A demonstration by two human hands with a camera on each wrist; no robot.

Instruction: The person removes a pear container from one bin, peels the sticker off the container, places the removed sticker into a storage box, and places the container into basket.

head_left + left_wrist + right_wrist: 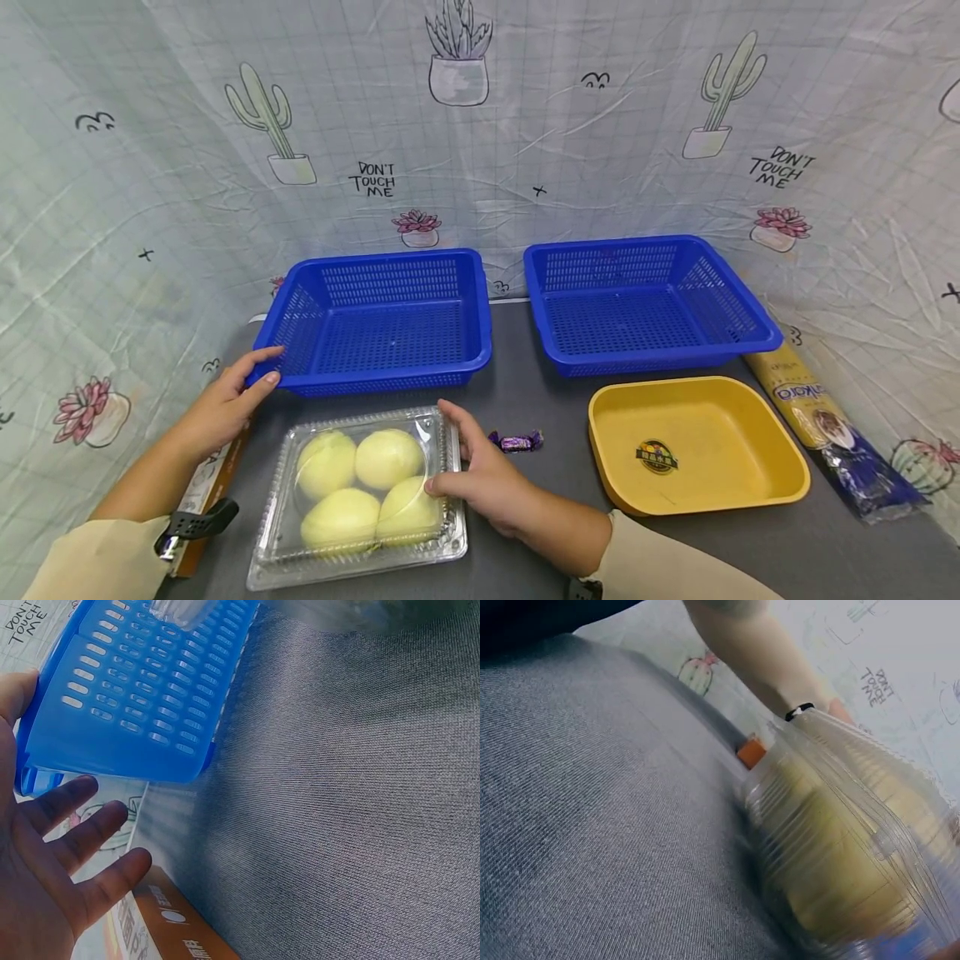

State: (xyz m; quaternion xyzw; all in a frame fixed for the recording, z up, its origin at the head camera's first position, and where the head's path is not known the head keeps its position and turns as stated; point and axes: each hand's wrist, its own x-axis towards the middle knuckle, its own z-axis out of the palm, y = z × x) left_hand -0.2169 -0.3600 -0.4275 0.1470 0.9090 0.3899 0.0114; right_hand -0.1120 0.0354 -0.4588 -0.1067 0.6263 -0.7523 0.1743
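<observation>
My left hand (228,404) is at the near left corner of the left blue basket (480,367), thumb and fingertip pinching its rim. From the left wrist view, the other fingers (90,832) spread below the basket corner. My right hand (491,483) grips the right side of a clear plastic clamshell container (281,533), thumb on the lid and fingers along the far right edge. Several pale yellow, rounded fruits (341,517) show through its lid. The right wrist view catches the container (832,825) close up and blurred, with the fruits inside.
A second blue basket (555,358) stands back right, behind a yellow tray (712,450). A purple-wrapped candy (517,442) lies right of the container. At the far right is a yellow and blue packet (825,425); an orange and white box (202,500) lies under the left arm.
</observation>
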